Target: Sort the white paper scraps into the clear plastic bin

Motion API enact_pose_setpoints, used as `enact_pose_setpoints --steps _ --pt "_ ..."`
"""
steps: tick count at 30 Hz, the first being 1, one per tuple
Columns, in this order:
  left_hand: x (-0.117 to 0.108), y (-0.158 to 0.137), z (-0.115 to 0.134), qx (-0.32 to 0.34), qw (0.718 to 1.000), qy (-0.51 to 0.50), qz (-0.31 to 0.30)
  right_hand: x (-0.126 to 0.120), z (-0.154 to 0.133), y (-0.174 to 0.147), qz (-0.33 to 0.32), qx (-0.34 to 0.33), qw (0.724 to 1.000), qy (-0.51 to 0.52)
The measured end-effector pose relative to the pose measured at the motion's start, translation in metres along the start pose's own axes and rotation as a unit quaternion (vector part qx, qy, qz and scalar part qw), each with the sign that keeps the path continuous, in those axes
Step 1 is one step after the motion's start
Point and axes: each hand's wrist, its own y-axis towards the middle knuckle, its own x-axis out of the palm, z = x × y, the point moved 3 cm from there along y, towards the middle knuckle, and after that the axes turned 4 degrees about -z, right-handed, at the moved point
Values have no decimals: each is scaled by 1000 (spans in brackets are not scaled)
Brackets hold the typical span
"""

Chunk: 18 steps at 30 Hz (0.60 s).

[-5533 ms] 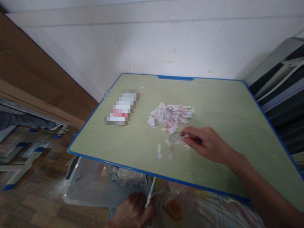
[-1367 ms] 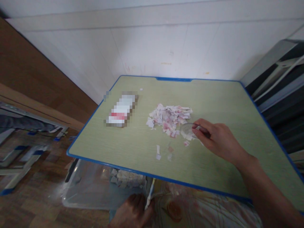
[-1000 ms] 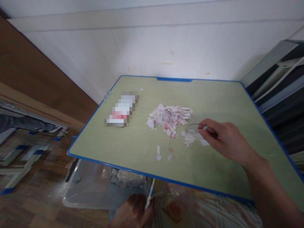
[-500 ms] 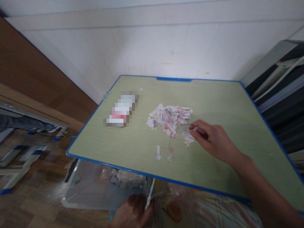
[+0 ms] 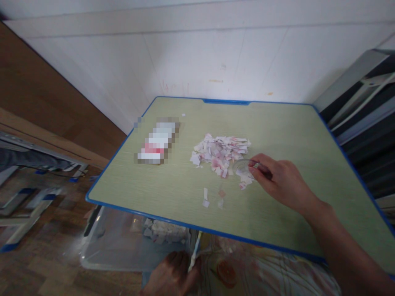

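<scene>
On the green table [image 5: 277,131] lies a heap of torn white and pink paper scraps [image 5: 216,153]. My right hand [image 5: 279,176] grips a round-edged, see-through tool [image 5: 241,165] with fine marks along its rim and a dark part inside my fingers; its exact kind is unclear. The tool rests over a few scraps [image 5: 246,181] just right of the heap. Below the table's front edge, my left hand [image 5: 174,273] is closed, with a slim pale-blue and white stick [image 5: 195,250] at its thumb. Several loose scraps [image 5: 205,197] lie nearer the front.
A pixelated white and red item [image 5: 159,142] lies on the table's left. Under the front edge stands a clear plastic box [image 5: 114,246] with paper scraps [image 5: 166,232] inside. A white wall [image 5: 191,61] backs the table, and a folded frame [image 5: 354,78] leans at right.
My right hand has shifted slightly right with the see-through tool. The heap looks the same, and my left hand stays in place.
</scene>
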Motion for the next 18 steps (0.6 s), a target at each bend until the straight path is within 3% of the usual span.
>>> enact_pose_setpoints --steps 13,18 --pt "4 -4 0 -6 1000 -10 -6 -12 7 -4 6 23 1000 -13" --pt "5 -2 -1 -3 1000 -5 -16 -10 2 -5 12 14 999 32"
